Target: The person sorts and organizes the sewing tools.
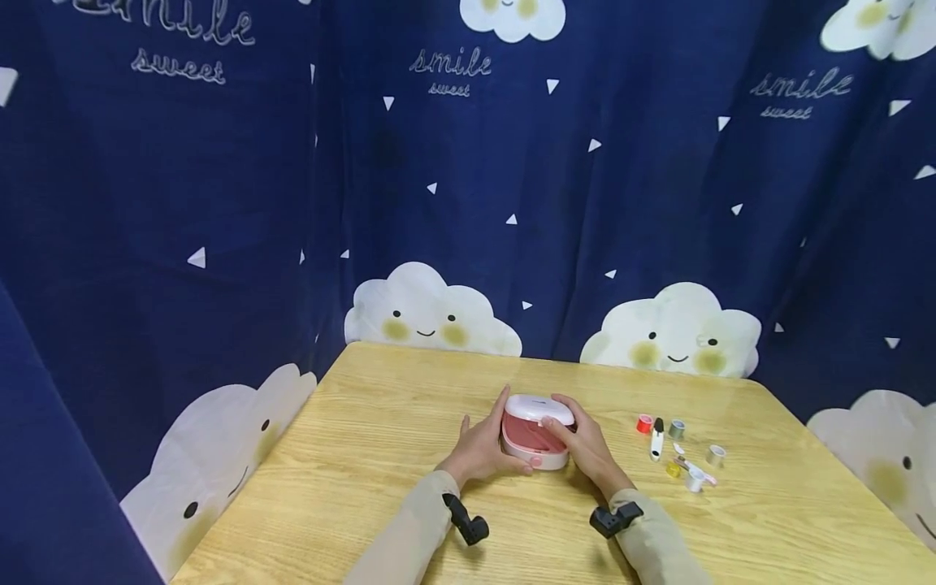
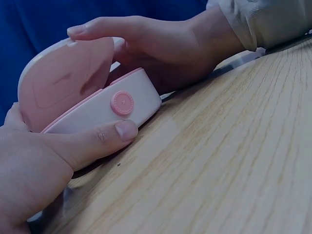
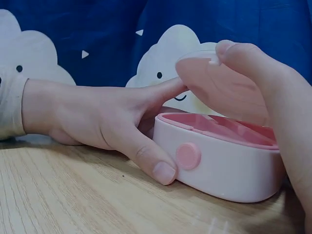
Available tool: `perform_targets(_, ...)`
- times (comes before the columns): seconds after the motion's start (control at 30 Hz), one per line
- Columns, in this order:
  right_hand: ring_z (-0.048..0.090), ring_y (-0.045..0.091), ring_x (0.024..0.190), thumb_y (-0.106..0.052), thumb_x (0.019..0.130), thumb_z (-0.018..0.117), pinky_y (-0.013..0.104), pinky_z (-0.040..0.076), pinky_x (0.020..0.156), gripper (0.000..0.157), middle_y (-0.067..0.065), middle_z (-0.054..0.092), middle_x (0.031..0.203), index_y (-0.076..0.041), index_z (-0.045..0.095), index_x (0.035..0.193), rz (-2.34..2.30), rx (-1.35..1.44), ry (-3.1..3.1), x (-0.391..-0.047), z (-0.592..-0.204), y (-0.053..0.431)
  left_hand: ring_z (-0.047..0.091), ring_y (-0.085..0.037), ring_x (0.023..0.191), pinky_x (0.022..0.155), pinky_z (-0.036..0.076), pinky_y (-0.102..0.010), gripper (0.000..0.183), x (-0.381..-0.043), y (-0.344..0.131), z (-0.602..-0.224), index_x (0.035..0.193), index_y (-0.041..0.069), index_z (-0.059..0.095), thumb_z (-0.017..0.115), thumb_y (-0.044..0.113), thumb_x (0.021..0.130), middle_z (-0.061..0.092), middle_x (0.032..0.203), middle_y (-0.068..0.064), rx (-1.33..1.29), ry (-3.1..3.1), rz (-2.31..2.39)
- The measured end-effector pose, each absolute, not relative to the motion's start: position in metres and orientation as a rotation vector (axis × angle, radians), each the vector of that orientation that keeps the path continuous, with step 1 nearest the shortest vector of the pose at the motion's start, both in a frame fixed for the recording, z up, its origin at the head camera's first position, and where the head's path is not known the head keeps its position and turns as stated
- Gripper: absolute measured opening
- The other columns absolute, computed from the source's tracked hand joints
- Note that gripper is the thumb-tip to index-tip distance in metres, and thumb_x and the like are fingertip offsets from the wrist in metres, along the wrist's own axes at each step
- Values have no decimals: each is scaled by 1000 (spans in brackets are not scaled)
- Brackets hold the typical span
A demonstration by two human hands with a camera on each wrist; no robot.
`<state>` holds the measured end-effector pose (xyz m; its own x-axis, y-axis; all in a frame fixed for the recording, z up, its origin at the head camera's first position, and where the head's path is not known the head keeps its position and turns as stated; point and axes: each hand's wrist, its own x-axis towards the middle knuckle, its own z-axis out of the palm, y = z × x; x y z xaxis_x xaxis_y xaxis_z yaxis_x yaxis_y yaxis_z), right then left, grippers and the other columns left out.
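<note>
A white and pink hinged-lid box (image 1: 539, 460) stands on the wooden table, its lid (image 1: 539, 408) raised partway. Pink dividers show inside its base in the right wrist view, and a round pink button (image 3: 188, 155) sits on the front. My left hand (image 1: 484, 447) grips the base from the left, the thumb at the front beside the button and a finger reaching back along the side. From the right, my right hand (image 1: 587, 443) holds the lid, with its thumb on the lid's front edge. Its other fingers are mostly hidden behind the box.
Right of the box lie a red thread spool (image 1: 644, 423), a white tool with a black end (image 1: 657, 439), a grey spool (image 1: 677, 429), a silver spool (image 1: 717, 455), a yellow spool (image 1: 673, 469) and a white spool (image 1: 695, 481). A blue curtain (image 1: 468, 162) hangs behind the table.
</note>
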<state>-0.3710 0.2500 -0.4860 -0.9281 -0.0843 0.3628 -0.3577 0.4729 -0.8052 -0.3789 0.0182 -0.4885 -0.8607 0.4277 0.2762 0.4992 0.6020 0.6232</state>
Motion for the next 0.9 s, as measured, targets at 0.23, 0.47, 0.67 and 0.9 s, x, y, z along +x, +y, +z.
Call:
perform_targets(0.23,59,31,124,-42,98,68,50,45,105,64,18,60,140,-9,50,150,1459,355,-2424,-373,-485,248,54,-30,134,117,9,-71,144,-378,18,-486,168,26,-2,94,59,66,46,158,-6,-796,-2705,-1104)
perform_targets(0.47,57,33,126,-46,97,68,52,44,107,66,19,59,140,-9,51,150,1458,310,-2427,-375,-486,248,54,-28,135,118,9,-69,145,-378,18,-488,168,26,-2,93,63,65,46,158,-5,-785,-2708,-1113)
perform_targets(0.67,56,35,127,-49,98,65,53,43,108,72,21,58,142,-5,48,152,1443,260,-2444,-376,-488,248,51,-25,137,119,7,-67,146,-379,18,-492,168,27,-3,92,64,64,42,161,-3,-770,-2727,-1104)
perform_targets(0.9,57,34,125,-50,99,65,52,44,107,72,22,59,141,-4,48,152,1458,243,-2445,-376,-486,248,50,-24,139,120,5,-67,146,-380,18,-493,167,28,-4,92,65,64,41,162,-1,-769,-2729,-1114)
